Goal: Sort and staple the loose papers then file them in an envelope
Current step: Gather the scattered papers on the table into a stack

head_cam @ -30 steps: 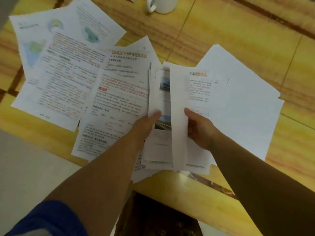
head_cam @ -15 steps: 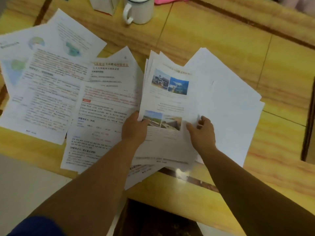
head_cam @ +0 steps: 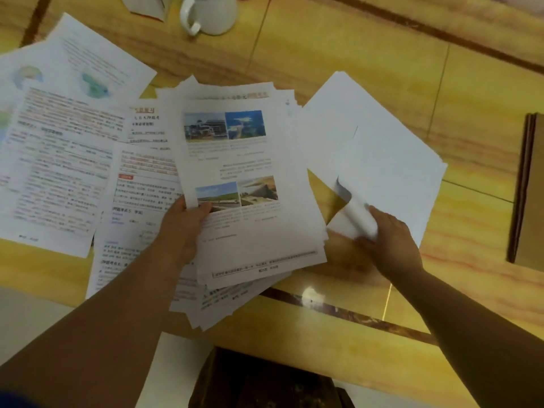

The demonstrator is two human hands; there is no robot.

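My left hand (head_cam: 184, 228) grips the left edge of a stack of printed papers (head_cam: 253, 184), thumb on the top sheet, which carries several colour photos. My right hand (head_cam: 388, 240) pinches the curled lower corner of a blank white sheet (head_cam: 391, 172) that lies on a face-down pile to the right of the stack. More printed sheets (head_cam: 61, 160) with text and map figures are spread over the left side of the yellow wooden table (head_cam: 353, 54). A brown envelope (head_cam: 530, 189) lies at the right edge of the view.
A white mug (head_cam: 212, 13) stands at the table's far edge, with a folded card or box (head_cam: 147, 5) to its left. A dark wooden stool or box (head_cam: 265, 381) sits below the table's near edge. The table's near right part shows bare wood.
My right hand has left the photo-page stack and moved right to the blank sheets, lifting a corner that now curls up. My left hand keeps hold of the stack.
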